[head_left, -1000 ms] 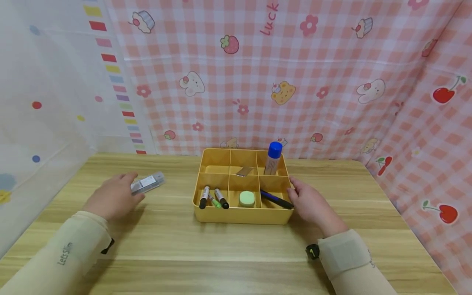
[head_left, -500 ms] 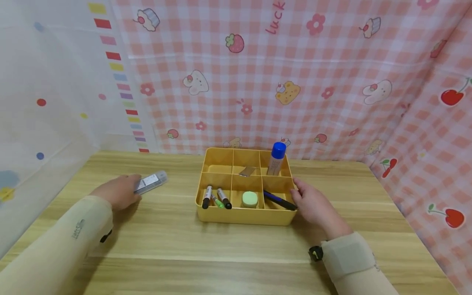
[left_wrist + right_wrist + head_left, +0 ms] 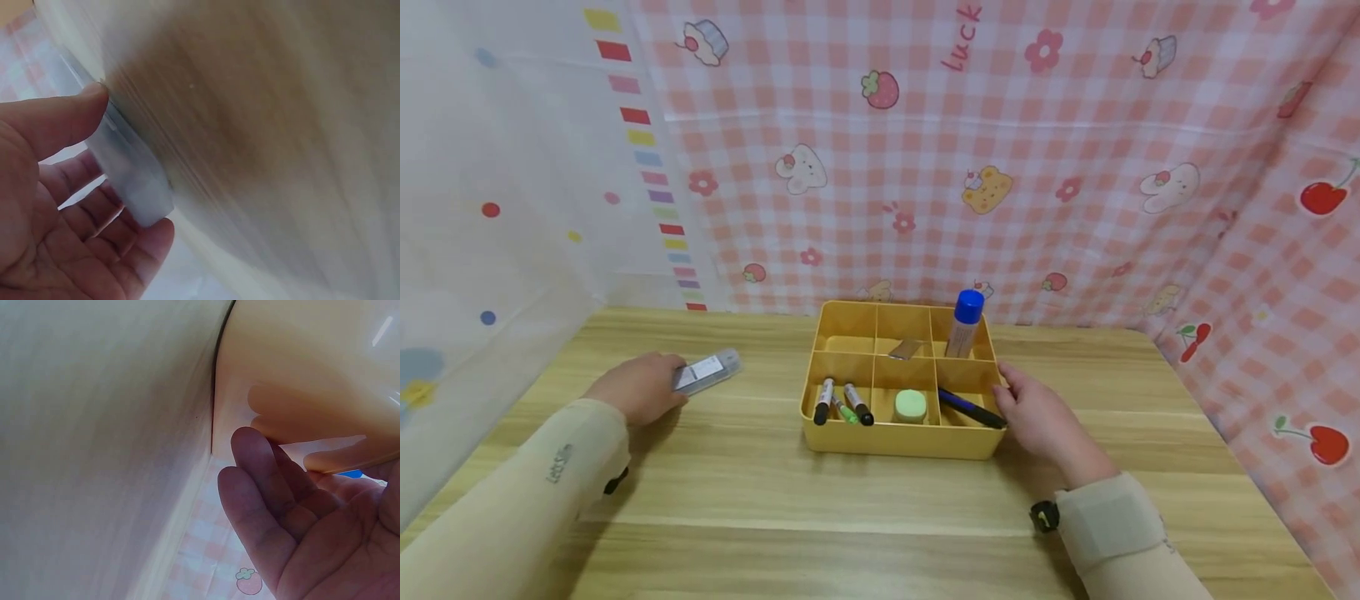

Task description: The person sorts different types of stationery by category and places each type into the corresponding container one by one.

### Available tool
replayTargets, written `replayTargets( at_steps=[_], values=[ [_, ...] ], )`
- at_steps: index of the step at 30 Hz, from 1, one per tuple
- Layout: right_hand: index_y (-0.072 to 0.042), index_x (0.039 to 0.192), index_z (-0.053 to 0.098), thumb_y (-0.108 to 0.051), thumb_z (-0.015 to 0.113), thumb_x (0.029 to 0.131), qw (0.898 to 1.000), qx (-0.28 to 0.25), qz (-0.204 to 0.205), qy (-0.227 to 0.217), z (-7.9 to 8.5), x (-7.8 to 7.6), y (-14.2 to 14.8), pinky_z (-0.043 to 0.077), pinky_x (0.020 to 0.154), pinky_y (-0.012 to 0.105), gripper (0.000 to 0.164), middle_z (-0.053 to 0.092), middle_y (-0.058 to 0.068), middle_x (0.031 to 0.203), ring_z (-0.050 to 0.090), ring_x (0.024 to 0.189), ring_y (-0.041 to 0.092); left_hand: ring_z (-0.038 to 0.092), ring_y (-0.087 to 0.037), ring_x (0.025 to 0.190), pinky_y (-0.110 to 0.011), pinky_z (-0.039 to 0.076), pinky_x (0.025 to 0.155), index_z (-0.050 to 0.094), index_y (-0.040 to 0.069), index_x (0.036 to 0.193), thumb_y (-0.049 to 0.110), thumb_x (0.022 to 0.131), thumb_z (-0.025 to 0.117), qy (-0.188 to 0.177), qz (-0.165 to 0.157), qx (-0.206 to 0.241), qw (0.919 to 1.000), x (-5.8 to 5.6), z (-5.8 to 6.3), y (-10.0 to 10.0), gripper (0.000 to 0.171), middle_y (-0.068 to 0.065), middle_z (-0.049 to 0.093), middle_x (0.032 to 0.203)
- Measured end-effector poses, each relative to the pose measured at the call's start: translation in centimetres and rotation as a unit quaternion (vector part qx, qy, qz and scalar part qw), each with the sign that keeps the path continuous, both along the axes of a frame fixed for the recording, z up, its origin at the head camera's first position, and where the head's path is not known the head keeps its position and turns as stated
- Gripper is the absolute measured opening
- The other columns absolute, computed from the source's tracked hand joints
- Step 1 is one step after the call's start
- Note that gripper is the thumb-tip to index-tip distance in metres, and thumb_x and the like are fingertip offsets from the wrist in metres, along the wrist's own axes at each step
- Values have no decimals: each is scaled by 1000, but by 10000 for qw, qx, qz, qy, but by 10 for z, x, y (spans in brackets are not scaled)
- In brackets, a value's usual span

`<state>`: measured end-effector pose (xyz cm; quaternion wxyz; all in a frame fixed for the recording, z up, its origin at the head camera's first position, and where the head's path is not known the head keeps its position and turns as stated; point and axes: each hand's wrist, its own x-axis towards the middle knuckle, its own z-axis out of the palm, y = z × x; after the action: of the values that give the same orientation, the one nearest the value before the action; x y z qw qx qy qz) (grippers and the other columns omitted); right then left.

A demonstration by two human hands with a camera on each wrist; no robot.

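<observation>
In the head view, my left hand (image 3: 642, 388) grips the near end of a slim clear plastic case (image 3: 707, 372) with a white label, on the table at left. The left wrist view shows the thumb along one side of the case (image 3: 134, 172) and the fingers on its other side. What the case contains is unclear. My right hand (image 3: 1037, 417) rests against the right wall of a yellow compartment box (image 3: 898, 442). Seen from the right wrist, its fingers are loosely bent beside the outer wall (image 3: 300, 369), and the thumb is mostly hidden near the rim.
Inside the box are black-capped markers (image 3: 822, 402), a green-tipped pen (image 3: 846, 409), a pale green round-cornered item (image 3: 911, 405), a dark blue pen (image 3: 970, 408), a flat brownish piece (image 3: 906, 349) and a blue-capped tube (image 3: 965, 323). A checked cloth (image 3: 895, 167) hangs behind the wooden table (image 3: 850, 517).
My left hand has closed its fingers and thumb on the clear case, which stays about where it was. The right hand keeps its place at the box. The head view has shifted slightly.
</observation>
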<state>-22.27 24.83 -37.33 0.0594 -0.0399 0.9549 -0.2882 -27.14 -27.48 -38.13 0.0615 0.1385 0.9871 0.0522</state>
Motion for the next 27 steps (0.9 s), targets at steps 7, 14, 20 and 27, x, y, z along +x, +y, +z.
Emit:
replayTargets(
  at_steps=[7, 14, 20, 27],
  values=[
    [-7, 147, 24, -34, 36, 102, 10000, 55, 23, 15, 1, 0, 0, 39, 92, 52, 54, 40, 20, 140, 47, 105, 27, 55, -30, 88, -57, 45, 80, 50, -4, 124, 26, 83, 68, 75, 317, 56, 9995, 1, 3, 1, 54, -21, 59, 108],
    [-6, 147, 24, -33, 36, 102, 10000, 49, 17, 5, 1, 1, 0, 40, 90, 52, 54, 40, 20, 140, 47, 106, 29, 54, -31, 94, -57, 43, 83, 50, -2, 126, 27, 85, 65, 320, 172, 203, 9991, 5, 10, 7, 52, -20, 58, 113],
    [-5, 147, 24, -32, 36, 102, 10000, 60, 44, 67, 0, 0, 0, 31, 100, 57, 54, 39, 21, 140, 40, 120, 30, 53, -32, 97, -57, 43, 85, 50, -3, 126, 28, 85, 64, 559, -11, 230, 9982, 6, 14, 15, 53, -22, 57, 115],
    [-6, 147, 25, -33, 36, 102, 10000, 50, 18, 63, -2, -1, 1, 31, 100, 56, 54, 39, 20, 141, 38, 122, 31, 53, -26, 93, -53, 45, 82, 52, 3, 125, 31, 87, 61, 872, -274, 422, 9949, 5, 27, 38, 48, -15, 59, 113]
  ],
)
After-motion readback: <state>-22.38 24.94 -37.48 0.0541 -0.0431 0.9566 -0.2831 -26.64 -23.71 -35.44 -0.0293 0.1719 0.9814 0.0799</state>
